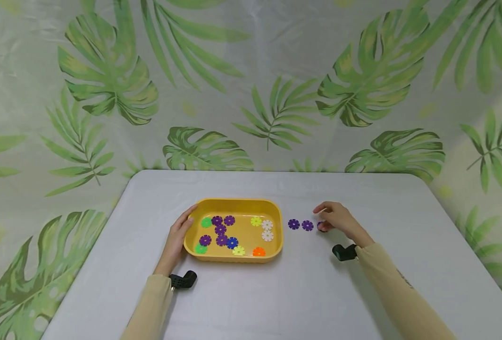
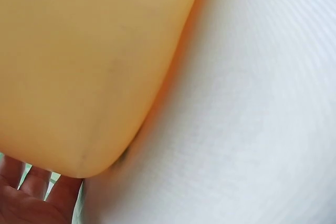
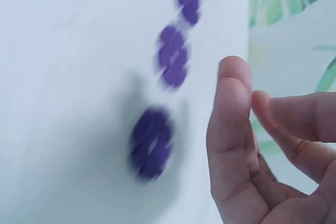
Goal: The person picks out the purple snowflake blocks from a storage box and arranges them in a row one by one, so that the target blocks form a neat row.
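Observation:
My left hand (image 1: pixel 177 236) rests against the left end of the yellow tray (image 1: pixel 234 259), its fingers (image 2: pixel 35 182) touching the outer wall in the left wrist view. Inside the tray lie several purple snowflake discs (image 1: pixel 220 230), with green, yellow, white, blue and orange ones. My right hand (image 1: pixel 338 221) hovers right of the tray, fingers loosely bent and holding nothing. Just below it, a purple snowflake disc (image 3: pixel 151 144) lies on the table, partly hidden in the head view. Two more, a middle disc (image 1: pixel 307 225) and a left disc (image 1: pixel 293 224), continue the row towards the tray.
A white cloth covers the table (image 1: pixel 251 302). Behind it hangs a leaf-patterned curtain (image 1: pixel 276 61). Dark wrist cameras, one on the left wrist (image 1: pixel 184 279) and one on the right wrist (image 1: pixel 344 252), sit close above the tabletop.

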A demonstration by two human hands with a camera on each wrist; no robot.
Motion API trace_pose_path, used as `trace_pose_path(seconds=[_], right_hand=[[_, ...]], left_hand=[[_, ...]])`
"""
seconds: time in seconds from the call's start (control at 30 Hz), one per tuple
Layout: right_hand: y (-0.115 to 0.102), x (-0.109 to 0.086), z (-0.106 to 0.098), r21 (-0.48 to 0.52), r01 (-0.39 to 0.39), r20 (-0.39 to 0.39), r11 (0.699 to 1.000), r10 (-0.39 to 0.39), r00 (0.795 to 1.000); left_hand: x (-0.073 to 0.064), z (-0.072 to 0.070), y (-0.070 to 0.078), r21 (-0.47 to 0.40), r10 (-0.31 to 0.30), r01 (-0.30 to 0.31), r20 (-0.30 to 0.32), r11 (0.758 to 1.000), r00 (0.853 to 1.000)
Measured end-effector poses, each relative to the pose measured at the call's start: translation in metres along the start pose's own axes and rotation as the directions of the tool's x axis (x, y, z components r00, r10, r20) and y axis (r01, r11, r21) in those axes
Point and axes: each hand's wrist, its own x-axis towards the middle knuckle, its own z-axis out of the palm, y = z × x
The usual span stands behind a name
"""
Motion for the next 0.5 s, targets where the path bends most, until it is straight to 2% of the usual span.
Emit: trace_pose_path(seconds=[0.17, 0.3, 0.37, 0.5], right_hand=[[-0.037, 0.006, 0.021, 0.067, 0.117, 0.068, 0.991, -0.122, 0.990], [-0.069, 0.015, 0.049, 0.146, 0.168, 0.164, 0.975, -0.191, 0.968], [-0.083, 0.020, 0.065, 0.169, 0.168, 0.222, 0.971, -0.203, 0.954], [-0.104, 0.030, 0.098, 0.174, 0.173, 0.353, 0.969, -0.226, 0.908]], left_hand=[[0.000, 0.000, 0.000, 0.000, -0.002, 0.002, -0.001, 1.000, 1.000], [0.000, -0.001, -0.001, -0.003, -0.001, 0.001, -0.001, 1.000, 1.000], [0.000, 0.000, -0.001, -0.003, 0.000, 0.000, -0.003, 1.000, 1.000], [0.000, 0.000, -0.001, 0.003, 0.005, -0.005, -0.004, 1.000, 1.000]])
